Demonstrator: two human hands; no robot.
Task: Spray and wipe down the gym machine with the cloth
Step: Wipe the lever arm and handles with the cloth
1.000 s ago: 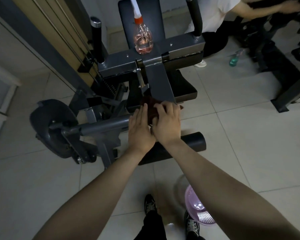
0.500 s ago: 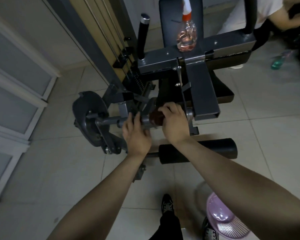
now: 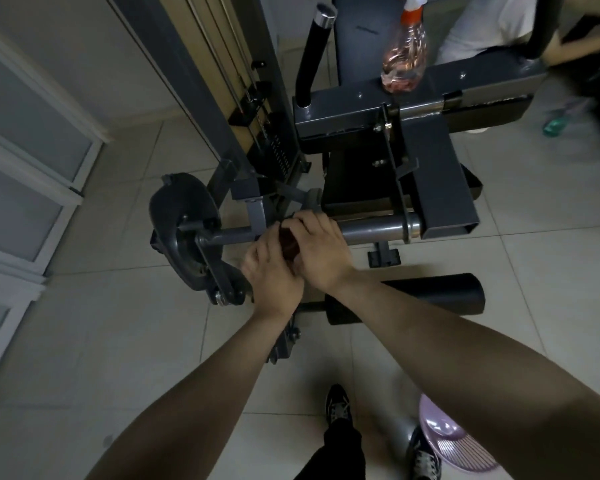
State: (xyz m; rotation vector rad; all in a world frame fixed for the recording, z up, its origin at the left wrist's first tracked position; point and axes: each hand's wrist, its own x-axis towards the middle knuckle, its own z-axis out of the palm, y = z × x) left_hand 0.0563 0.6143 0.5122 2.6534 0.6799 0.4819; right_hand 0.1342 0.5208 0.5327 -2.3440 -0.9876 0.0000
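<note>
1. Fingers (image 3: 307,221) of right hand (image 3: 321,252) curl over the cloth (image 3: 288,242), gripping it round the round steel bar (image 3: 374,231). The left hand (image 3: 274,275) grips the same cloth from the near side, touching the right hand.
2. Change: 1 s ago both hands pressed the cloth on the end of the square frame arm (image 3: 437,174). By 0.5 s ago they'd dropped to the bar. Now they're further left, w/ more bare bar btwn right hand and collar (image 3: 413,226).
3. Meaning: square arm prob. done; wipe now runs along the bar toward the cam wheel (image 3: 181,233). Much of the machine likely still to do.
4. Cloth: dark reddish-brown, bunched, mostly hidden; only a strip shows btwn the hands. Wet or dry, can't tell.
5. Spray bottle (image 3: 404,60), orange collar, pinkish liquid, stands on the top crossbeam (image 3: 343,105), well apart from both hands.
</note>
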